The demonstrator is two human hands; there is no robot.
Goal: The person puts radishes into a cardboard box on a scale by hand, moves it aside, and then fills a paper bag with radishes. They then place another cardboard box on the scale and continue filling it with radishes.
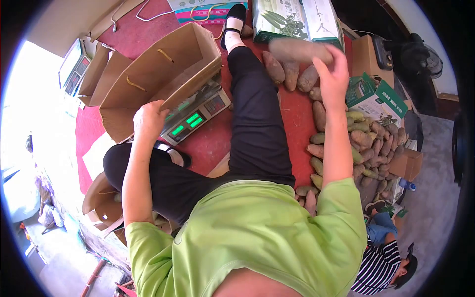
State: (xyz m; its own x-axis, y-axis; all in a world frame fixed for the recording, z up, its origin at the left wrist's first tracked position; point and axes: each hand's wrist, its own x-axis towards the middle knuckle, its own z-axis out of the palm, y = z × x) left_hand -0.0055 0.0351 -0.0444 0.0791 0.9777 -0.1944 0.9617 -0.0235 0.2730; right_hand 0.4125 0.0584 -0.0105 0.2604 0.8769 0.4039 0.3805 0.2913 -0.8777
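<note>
Long brown oblong tuber (297, 51), likely firm, hefty, best held mid-length: right hand (335, 74) clasping one end, left hand (148, 121) pinching tan cardboard carton (195, 83).

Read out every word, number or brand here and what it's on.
Nothing reads clearly enough to quote.
Lit scale: green digits, blurred.
White-and-green carton, top: large characters, blurred.
Green-and-white box, right: characters, too small.
Pink-and-blue bag: lettering, too small.

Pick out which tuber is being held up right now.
The long brown tuber, blurred, gripped at one end by the right hand; the other tubers in view lie on the red surface or in the heap.
</note>
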